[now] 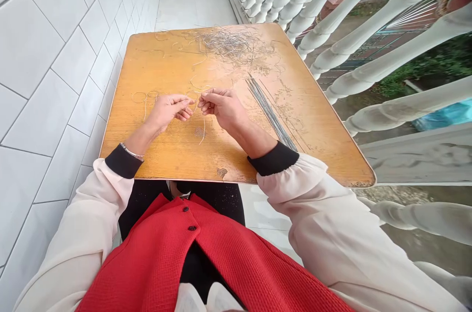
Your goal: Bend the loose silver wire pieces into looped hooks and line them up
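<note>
A thin, pale wire (204,130) runs between my two hands over the wooden table, its tail hanging below the right fingertips. My left hand (169,109) is closed in a pinch at the wire's curved part. Close beside it, my right hand (222,105) pinches the same wire between thumb and fingers. Exactly how the wire bends between the fingertips is too fine to make out. Left of my left hand lie a few looped pieces of wire (139,98). To the right of my right hand rests a bundle of straight grey wires (271,114).
A tangled heap of wire pieces (232,42) covers the far part of the table (173,155), with loose bits around it. A white tiled wall (70,69) stands on the left. White balusters (342,51) line the right side.
</note>
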Demonstrator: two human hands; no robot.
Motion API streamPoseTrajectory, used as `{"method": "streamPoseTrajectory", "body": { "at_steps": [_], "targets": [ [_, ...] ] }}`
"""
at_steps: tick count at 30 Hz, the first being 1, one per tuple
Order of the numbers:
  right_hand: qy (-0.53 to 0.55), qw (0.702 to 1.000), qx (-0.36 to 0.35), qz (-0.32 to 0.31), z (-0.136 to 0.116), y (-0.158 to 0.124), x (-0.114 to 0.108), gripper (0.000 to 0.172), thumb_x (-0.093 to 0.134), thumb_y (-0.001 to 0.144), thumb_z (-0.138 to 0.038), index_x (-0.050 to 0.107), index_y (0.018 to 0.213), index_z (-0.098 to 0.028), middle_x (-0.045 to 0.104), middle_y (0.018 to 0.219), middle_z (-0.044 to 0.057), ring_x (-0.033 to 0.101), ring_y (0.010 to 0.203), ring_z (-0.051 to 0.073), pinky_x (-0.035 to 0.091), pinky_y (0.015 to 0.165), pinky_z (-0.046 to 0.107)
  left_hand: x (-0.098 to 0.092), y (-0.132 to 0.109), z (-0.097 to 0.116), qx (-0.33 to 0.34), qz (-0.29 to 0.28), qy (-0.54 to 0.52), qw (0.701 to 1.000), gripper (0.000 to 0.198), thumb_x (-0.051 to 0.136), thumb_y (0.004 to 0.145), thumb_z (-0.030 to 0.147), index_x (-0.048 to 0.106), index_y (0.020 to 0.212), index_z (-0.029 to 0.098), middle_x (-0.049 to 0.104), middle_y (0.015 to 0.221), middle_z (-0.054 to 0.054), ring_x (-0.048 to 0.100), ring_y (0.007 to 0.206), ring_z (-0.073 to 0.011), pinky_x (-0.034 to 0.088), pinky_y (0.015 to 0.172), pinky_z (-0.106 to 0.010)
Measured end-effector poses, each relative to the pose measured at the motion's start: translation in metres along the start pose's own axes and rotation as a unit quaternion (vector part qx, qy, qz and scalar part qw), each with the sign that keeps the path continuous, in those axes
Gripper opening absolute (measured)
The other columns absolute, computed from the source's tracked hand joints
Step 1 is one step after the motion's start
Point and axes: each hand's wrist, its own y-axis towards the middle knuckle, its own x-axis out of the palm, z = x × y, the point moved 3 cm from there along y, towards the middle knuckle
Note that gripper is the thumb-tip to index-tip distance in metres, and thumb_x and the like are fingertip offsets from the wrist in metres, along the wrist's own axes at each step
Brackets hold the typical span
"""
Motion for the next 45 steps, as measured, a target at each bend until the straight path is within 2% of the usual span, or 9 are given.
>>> {"method": "streamPoseTrajectory", "body": {
  "at_steps": [7,12,17,22,27,31,34,39,45],
  "targets": [
    [-0.043,0.999,-0.015,-0.007,0.006,-0.003,0.004,0.028,0.078,0.089,-0.031,0.064,0.069,-0.018,0.065,0.064,0.000,0.055,0.054,0.007,0.049,0.055,0.020,-0.004,0.004,-0.007,-0.007,0.022,0.068,0.997,0.032,0.063,0.099,0.044,0.067,0.086,0.015,0.068,0.062,0.001,0.064,0.052,-0.0061,0.050,0.055,-0.017],
    [-0.091,0.995,-0.038,-0.022,0.009,-0.004,0.011,0.034,0.083,0.086,-0.039,0.063,0.068,-0.017,0.064,0.061,-0.001,0.054,0.052,0.007,0.048,0.054,0.020,-0.007,0.009,-0.012,0.107,0.057,0.154,0.981,0.033,0.058,0.102,0.042,0.060,0.080,0.018,0.060,0.054,0.005,0.054,0.043,-0.0043,0.042,0.048,-0.016],
    [-0.087,0.995,-0.034,-0.028,0.009,-0.007,0.012,0.038,0.083,0.084,-0.047,0.065,0.069,-0.017,0.065,0.064,0.000,0.057,0.054,0.008,0.050,0.055,0.021,-0.004,0.004,-0.016,0.225,0.060,0.220,0.947,0.025,0.062,0.100,0.032,0.060,0.078,0.020,0.058,0.054,0.007,0.053,0.046,-0.0056,0.044,0.054,-0.019],
    [-0.103,0.993,-0.017,-0.049,0.003,-0.019,0.014,0.049,0.075,0.084,-0.066,0.070,0.082,-0.017,0.071,0.070,0.003,0.062,0.059,0.010,0.053,0.057,0.021,-0.006,0.000,-0.013,0.272,0.129,0.260,0.917,0.026,0.060,0.100,0.028,0.059,0.076,0.020,0.055,0.054,0.007,0.052,0.049,-0.0060,0.044,0.058,-0.020],
    [-0.121,0.989,-0.034,-0.075,0.006,-0.024,0.017,0.037,0.082,0.082,-0.052,0.072,0.080,-0.016,0.072,0.070,0.003,0.061,0.057,0.009,0.052,0.055,0.021,-0.006,0.000,-0.011,0.251,0.142,0.230,0.929,0.026,0.062,0.099,0.027,0.058,0.075,0.020,0.056,0.053,0.008,0.051,0.047,-0.0047,0.042,0.054,-0.018],
    [-0.085,0.993,-0.015,-0.083,0.009,-0.022,0.016,0.026,0.079,0.088,-0.042,0.075,0.085,-0.016,0.072,0.069,0.002,0.061,0.056,0.009,0.052,0.056,0.022,-0.005,0.001,-0.010,0.174,0.095,0.137,0.970,0.026,0.060,0.101,0.026,0.058,0.076,0.019,0.059,0.051,0.008,0.050,0.040,-0.0031,0.038,0.048,-0.016],
    [-0.065,0.993,-0.005,-0.095,0.009,-0.022,0.015,0.023,0.079,0.088,-0.040,0.077,0.084,-0.017,0.072,0.067,0.002,0.060,0.054,0.009,0.051,0.056,0.022,-0.005,0.001,-0.007,0.116,0.072,0.079,0.987,0.026,0.060,0.101,0.028,0.060,0.078,0.017,0.059,0.050,0.007,0.049,0.037,-0.0024,0.033,0.043,-0.016],
    [-0.034,0.994,-0.001,-0.104,0.010,-0.023,0.017,0.020,0.080,0.086,-0.037,0.077,0.081,-0.018,0.071,0.065,0.001,0.059,0.052,0.009,0.049,0.055,0.021,-0.004,-0.002,-0.004,0.068,0.072,0.036,0.994,0.027,0.064,0.100,0.030,0.060,0.078,0.016,0.058,0.049,0.007,0.048,0.036,-0.0019,0.029,0.040,-0.015],
    [-0.009,0.995,0.037,-0.091,0.011,-0.027,0.019,0.018,0.080,0.083,-0.035,0.075,0.081,-0.017,0.071,0.064,0.001,0.057,0.050,0.008,0.048,0.051,0.020,-0.008,-0.001,-0.003,0.071,0.075,0.050,0.993,0.030,0.065,0.099,0.036,0.061,0.078,0.016,0.058,0.049,0.007,0.048,0.037,-0.0019,0.029,0.041,-0.016]
  ]
}}
